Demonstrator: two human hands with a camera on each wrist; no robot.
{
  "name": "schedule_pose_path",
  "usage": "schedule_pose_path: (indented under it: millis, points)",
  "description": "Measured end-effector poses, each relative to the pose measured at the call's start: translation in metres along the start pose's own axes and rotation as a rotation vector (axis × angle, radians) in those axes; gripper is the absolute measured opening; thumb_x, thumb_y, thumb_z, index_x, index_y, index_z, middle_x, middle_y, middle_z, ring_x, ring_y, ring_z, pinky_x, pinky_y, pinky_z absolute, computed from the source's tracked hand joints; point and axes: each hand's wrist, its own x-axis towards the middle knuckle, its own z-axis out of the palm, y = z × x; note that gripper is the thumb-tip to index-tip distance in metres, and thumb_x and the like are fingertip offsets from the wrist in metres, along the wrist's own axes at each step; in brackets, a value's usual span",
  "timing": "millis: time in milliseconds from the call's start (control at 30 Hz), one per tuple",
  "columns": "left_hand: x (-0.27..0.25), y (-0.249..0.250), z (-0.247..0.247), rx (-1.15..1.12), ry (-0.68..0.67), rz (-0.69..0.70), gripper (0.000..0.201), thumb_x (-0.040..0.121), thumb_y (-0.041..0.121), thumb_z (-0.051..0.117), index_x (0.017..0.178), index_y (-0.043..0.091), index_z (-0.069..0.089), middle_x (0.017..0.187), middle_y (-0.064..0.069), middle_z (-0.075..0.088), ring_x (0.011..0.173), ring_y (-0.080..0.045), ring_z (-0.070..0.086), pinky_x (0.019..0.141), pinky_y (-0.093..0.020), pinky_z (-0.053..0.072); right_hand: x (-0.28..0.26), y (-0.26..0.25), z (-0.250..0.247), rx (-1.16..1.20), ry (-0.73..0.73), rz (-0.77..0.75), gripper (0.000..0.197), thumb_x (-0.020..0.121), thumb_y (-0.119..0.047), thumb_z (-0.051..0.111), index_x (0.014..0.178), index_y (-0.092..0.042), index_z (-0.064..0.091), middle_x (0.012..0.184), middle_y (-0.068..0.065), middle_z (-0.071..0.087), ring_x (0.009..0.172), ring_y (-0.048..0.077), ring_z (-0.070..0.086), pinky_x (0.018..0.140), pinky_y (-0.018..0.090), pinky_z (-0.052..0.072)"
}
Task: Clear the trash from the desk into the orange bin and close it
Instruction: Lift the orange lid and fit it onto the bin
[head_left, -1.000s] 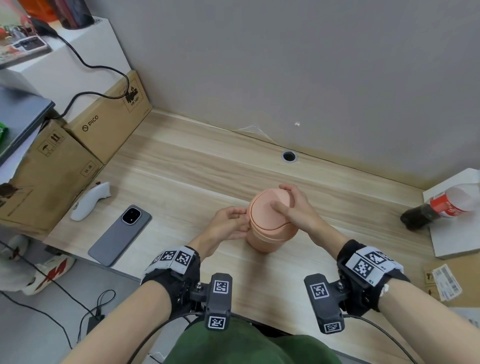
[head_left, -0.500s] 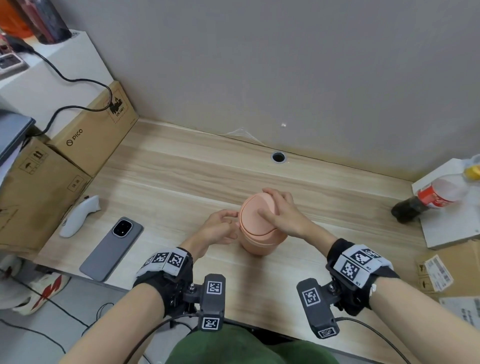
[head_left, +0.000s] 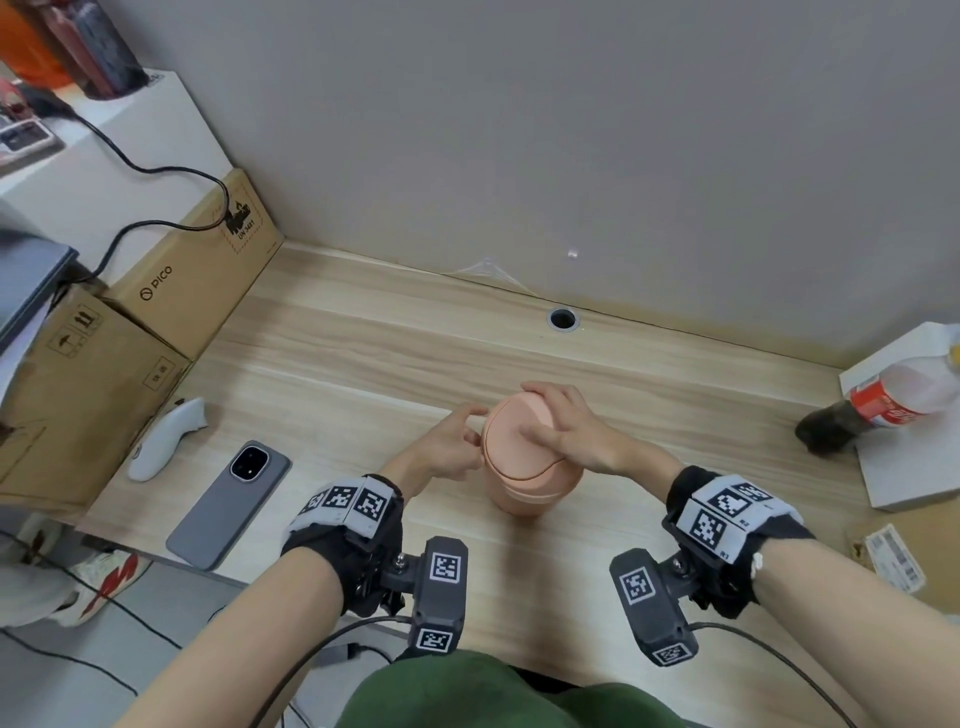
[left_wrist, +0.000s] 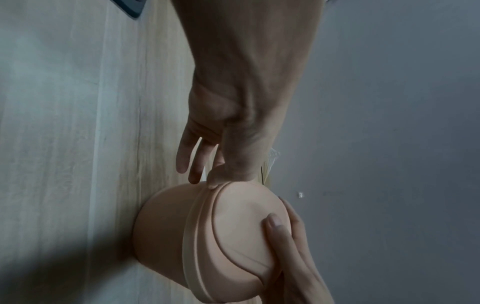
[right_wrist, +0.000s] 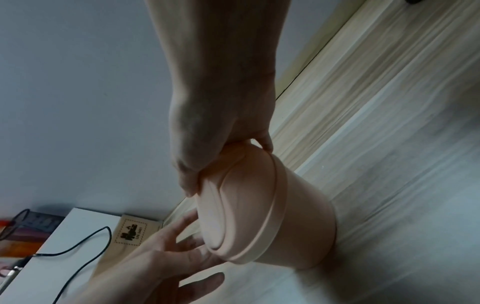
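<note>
One orange bin, two hands on it

Peach-orange bin; grey phone

To my left on the counter lie a grey phone and a white controller, beside two cardboard boxes. A cola bottle lies at far right, partly on a white board.

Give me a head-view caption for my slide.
Right hand presses the round peach plastic bin's lid; left hand steadies its rim.
</note>
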Motion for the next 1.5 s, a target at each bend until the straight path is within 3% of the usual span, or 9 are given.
schedule_pose_path:
  millis: [67,167,300,500,633,833,1100,1300,1500]
  points:
    - [-0.001,0.005,0.001,0.047,0.002,0.071,0.077,0.085,-0.011,0.052,0.150,0.021,0.028,0.107,-0.005,0.053,0.079,-0.016,0.054,0.064,-0.027,0.044,-0.002,-0.002,-0.005,-0.001,-0.040,0.007,0.068,0.090,-0.044,0.055,0.146,-0.030,0.019,0.148,0.001,0.020,0.139,0.020,0.024,0.115,0.034,0.022]
    - [-0.002,0.011,-0.002,0.164,-0.008,0.177,0.089,0.083,-0.011,0.061,0.155,0.018,0.018,0.144,-0.014,0.043,0.114,-0.026,0.054,0.082,-0.026,0.048,-0.005,-0.002,-0.012,0.014,-0.081,0.023,0.079,0.090,-0.044,0.057,0.149,-0.025,0.010,0.152,0.001,0.012,0.142,0.017,0.016,0.115,0.033,0.019]
    - [-0.001,0.018,-0.007,0.397,-0.075,0.251,0.120,0.072,-0.002,0.078,0.158,0.025,-0.002,0.161,-0.006,0.012,0.148,-0.019,0.016,0.109,-0.023,0.026,-0.015,0.014,-0.022,0.277,-0.066,0.063,0.067,0.092,-0.056,0.043,0.148,-0.035,0.013,0.156,-0.007,0.012,0.145,0.014,0.015,0.119,0.038,0.016]
    - [0.021,0.019,0.011,0.570,-0.155,0.392,0.139,0.059,0.020,0.090,0.155,0.032,-0.010,0.162,0.001,-0.006,0.150,-0.015,-0.003,0.121,-0.033,0.012,-0.039,0.052,-0.028,0.402,-0.095,0.197,0.044,0.095,-0.046,0.047,0.137,-0.036,0.038,0.138,-0.008,0.047,0.125,0.017,0.048,0.102,0.040,0.042]
    - [0.034,0.017,0.025,0.588,-0.083,0.498,0.128,0.049,0.034,0.090,0.151,0.037,0.013,0.155,0.001,0.017,0.143,-0.022,0.021,0.117,-0.046,0.028,-0.049,0.064,-0.022,0.444,-0.052,0.190,0.047,0.094,-0.022,0.053,0.136,-0.035,0.037,0.134,0.000,0.052,0.117,0.022,0.056,0.099,0.040,0.046]
    - [0.048,0.029,0.041,0.544,0.141,0.458,0.128,0.046,0.047,0.090,0.149,0.042,0.014,0.149,0.001,0.024,0.137,-0.027,0.033,0.110,-0.048,0.037,-0.048,0.066,-0.029,0.520,0.056,0.088,0.069,0.086,0.008,0.044,0.142,-0.031,0.033,0.143,0.001,0.041,0.115,0.022,0.057,0.095,0.037,0.045]
    - [0.079,0.058,0.075,0.413,0.349,0.427,0.129,0.047,0.063,0.079,0.151,0.019,0.016,0.153,-0.008,0.023,0.145,-0.026,0.021,0.119,-0.042,0.022,-0.034,0.058,-0.046,0.644,0.244,0.095,0.058,0.084,-0.019,0.065,0.136,-0.034,0.042,0.134,-0.006,0.047,0.123,0.008,0.046,0.103,0.039,0.046]
    - [0.090,0.057,0.059,0.410,0.186,0.432,0.135,0.047,0.065,0.074,0.154,0.022,0.003,0.160,-0.008,0.006,0.150,-0.022,0.004,0.122,-0.040,0.015,0.001,0.050,-0.051,0.243,0.426,0.176,0.052,0.081,-0.037,0.068,0.126,-0.019,0.052,0.113,-0.006,0.061,0.107,0.017,0.058,0.092,0.034,0.048]
    - [0.109,0.055,0.029,0.378,0.128,0.496,0.130,0.060,0.035,0.091,0.156,0.026,0.003,0.161,-0.004,0.008,0.149,-0.018,0.013,0.114,-0.028,0.022,0.028,0.056,-0.063,0.099,0.426,0.140,0.034,0.079,-0.042,0.066,0.104,-0.019,0.065,0.097,0.001,0.072,0.094,0.021,0.065,0.085,0.039,0.052]
